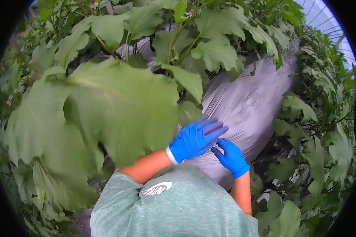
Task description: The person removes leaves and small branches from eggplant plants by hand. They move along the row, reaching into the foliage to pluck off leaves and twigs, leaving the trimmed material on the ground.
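Blue gloves cover both hands. My left hand [195,137] is stretched out with its fingers pointing right, above a silver-grey plastic sheet [240,97]; nothing shows in it. Close by on the right, my right hand [231,157] has its thumb and fingers apart and appears to hold nothing. The fingertips of the two hands are near each other; whether they touch is not plain. A very large green leaf [127,103] lies just left of my left hand, and a smaller leaf [189,113] shows beyond it.
Leafy plants, seemingly eggplants, stand ahead and to the left, with a small pink-purple flower [190,13]. Another dense row of plants [317,148] lines the right side of the sheet. A ribbed translucent greenhouse cover [326,20] shows at the upper right.
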Demonstrator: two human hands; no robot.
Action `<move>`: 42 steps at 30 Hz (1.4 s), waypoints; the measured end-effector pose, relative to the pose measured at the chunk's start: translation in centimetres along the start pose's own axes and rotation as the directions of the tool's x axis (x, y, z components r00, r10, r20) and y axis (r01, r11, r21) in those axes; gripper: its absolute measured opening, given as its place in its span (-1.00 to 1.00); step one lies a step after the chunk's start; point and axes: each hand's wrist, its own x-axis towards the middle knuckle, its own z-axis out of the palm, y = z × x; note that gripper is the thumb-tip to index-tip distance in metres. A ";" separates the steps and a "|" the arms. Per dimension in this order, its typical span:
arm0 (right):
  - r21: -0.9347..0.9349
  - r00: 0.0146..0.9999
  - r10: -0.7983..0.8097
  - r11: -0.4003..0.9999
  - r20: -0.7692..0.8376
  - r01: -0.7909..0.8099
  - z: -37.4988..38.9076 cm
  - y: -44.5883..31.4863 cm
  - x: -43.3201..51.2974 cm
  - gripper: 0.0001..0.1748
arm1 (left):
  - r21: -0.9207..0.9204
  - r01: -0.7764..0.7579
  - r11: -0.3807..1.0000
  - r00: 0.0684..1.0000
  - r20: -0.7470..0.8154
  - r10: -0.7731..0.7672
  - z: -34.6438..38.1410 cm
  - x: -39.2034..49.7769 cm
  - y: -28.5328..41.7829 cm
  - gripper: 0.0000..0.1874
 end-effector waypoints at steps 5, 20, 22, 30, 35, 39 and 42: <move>-0.084 0.996 -0.042 0.996 -0.083 0.035 -6.7 -0.4 8.3 -0.58 | 0.319 0.238 0.917 0.963 -0.198 -0.182 -5.2 8.7 -7.8 -0.41; 0.797 0.788 -0.260 -0.098 0.558 -0.596 -4.2 -5.1 45.5 -0.40 | 0.093 0.799 0.594 0.591 -0.307 -0.746 0.5 -1.9 -19.4 -0.39; 0.814 0.857 -0.146 -0.267 0.494 -0.515 -2.3 -5.5 47.7 -0.42 | 0.076 0.857 0.510 0.503 -0.338 -0.795 2.5 -4.0 -18.6 -0.40; 0.780 0.863 -0.312 0.610 0.397 -0.138 -2.5 -1.8 48.6 -0.52 | 0.080 0.973 0.218 0.232 -0.340 -0.911 9.8 -2.6 -15.2 -0.45; -0.200 0.492 -0.482 0.535 0.725 0.821 -8.2 -1.3 49.3 -0.51 | 0.195 0.972 -0.129 -0.109 -0.107 -0.988 8.6 1.7 -13.9 -0.47; 0.008 0.569 -0.489 0.763 0.661 0.646 -15.8 0.4 47.8 -0.60 | 0.184 0.983 -0.006 0.016 -0.120 -0.993 3.7 7.0 -15.8 -0.63; 0.446 0.843 -0.506 0.807 0.181 0.388 -17.5 0.7 48.2 -0.59 | -0.367 0.764 0.530 0.313 -0.508 -0.803 -1.7 14.8 -19.8 -0.59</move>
